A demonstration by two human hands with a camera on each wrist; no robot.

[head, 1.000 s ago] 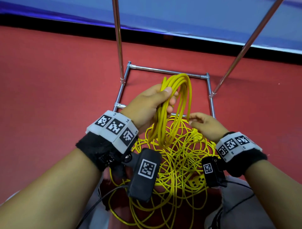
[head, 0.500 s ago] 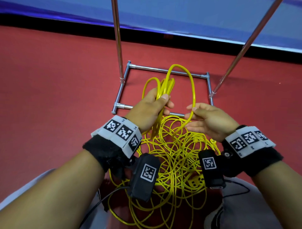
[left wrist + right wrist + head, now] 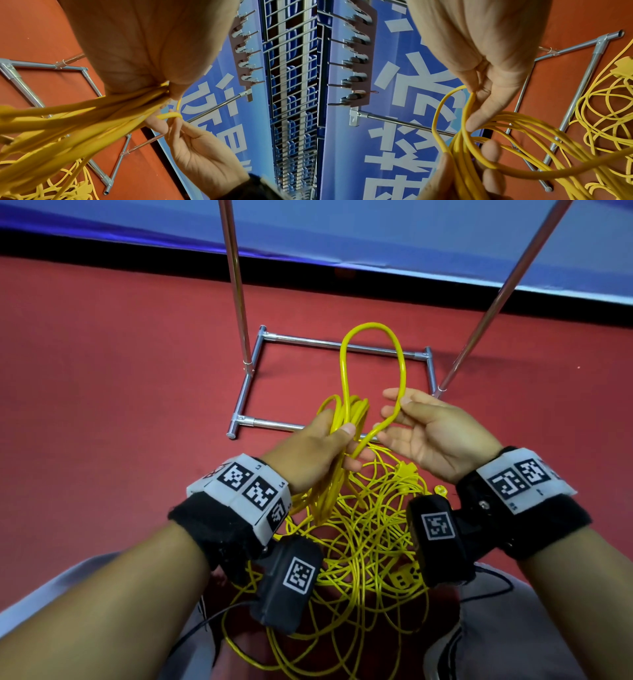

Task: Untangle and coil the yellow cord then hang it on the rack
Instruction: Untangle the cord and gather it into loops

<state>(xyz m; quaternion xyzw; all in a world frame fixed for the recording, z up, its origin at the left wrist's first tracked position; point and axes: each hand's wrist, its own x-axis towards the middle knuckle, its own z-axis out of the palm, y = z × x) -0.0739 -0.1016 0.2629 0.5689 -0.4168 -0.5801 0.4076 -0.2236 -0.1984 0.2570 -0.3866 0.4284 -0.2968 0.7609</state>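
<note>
Between the two hands, a fresh loop of the yellow cord [image 3: 371, 371] stands up mid-coil: the left hand [image 3: 308, 453] clamps the gathered turns, the right hand [image 3: 431, 436] guides the loop, seemingly pinching it with loose fingers. Most cord is a tangle beneath the wrists. Next, likely, laying this loop into the left grip; the rack [image 3: 337, 345] waits beyond.

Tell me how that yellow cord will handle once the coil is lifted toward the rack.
Probably floppy: the yellow cord sags in loose tangles on the floor. It seems slightly springy, since the loop held by the right hand stands up in an arch. The bundle in the left hand will likely drag tangled strands along.
</note>
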